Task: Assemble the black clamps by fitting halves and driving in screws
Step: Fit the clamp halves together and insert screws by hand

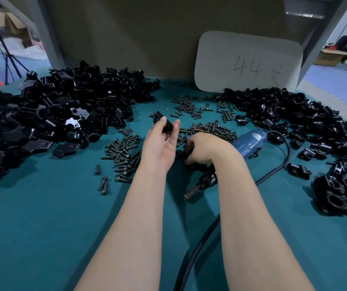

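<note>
Evidently far from done: upper left, heaped loose halves (53, 114); centre, left hand (160, 143) pinching one clamp piece (166, 126), right hand (204, 148) curled by the screws (208, 128), grasp unclear, beside the blue driver (248, 141); lower right, few finished clamps (336, 192).

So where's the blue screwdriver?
The blue screwdriver lies right of centre in the head view, on the green cloth, just right of the right hand, beside the screws.
</note>
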